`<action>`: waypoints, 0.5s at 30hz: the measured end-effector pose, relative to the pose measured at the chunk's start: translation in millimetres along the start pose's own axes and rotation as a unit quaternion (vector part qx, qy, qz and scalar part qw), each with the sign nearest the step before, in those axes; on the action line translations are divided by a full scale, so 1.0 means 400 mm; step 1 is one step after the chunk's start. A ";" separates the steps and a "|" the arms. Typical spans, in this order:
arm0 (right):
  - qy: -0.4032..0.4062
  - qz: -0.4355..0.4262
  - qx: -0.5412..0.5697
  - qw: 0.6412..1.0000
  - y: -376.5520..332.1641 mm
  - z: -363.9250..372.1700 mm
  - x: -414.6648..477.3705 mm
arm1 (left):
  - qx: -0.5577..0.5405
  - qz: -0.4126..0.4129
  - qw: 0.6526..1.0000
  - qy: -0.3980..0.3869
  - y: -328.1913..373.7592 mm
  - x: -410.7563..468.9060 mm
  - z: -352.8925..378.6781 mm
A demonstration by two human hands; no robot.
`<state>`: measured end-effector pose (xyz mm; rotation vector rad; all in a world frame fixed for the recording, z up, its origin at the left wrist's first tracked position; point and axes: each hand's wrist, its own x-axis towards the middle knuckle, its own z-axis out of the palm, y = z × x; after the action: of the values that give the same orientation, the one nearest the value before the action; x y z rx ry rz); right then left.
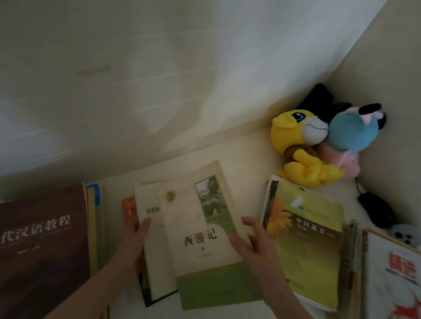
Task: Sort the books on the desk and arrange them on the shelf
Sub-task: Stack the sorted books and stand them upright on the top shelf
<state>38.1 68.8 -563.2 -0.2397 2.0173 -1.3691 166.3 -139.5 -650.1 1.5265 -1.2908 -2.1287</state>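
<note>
Front and centre on the desk (251, 166), the green-and-cream book (205, 237) lies on top of a cream book (155, 241), with an orange book (127, 208) peeking out beneath. Right hand (258, 248) has its grip on the top book's right edge, thumb on the cover, fingers curled at the side. Left hand (135, 243) clasps the cream book's left edge, thumb flat on it. Big brown book (35, 248) tops a pile at far left, a yellow-green book (309, 249) tops another at right, and a yellow plush toy (297, 140) sits in the corner.
</note>
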 end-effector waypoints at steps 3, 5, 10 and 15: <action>0.067 0.075 0.143 0.985 0.008 -0.151 -0.025 | 0.057 0.003 0.998 -0.001 -0.019 0.015 -0.015; 0.111 0.128 0.188 0.967 0.035 -0.247 -0.032 | 0.066 0.003 0.998 0.013 -0.026 0.024 -0.018; 0.191 0.174 0.184 0.948 0.086 -0.352 -0.032 | 0.074 0.005 0.997 0.016 -0.030 0.034 -0.017; 0.216 0.150 0.130 0.956 0.116 -0.369 -0.019 | 0.082 -0.003 0.997 0.006 -0.024 0.048 -0.025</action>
<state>-38.1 203.7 -568.5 0.5064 2.0703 -1.5616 169.2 -150.8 -670.4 1.6040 -1.4914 -2.0575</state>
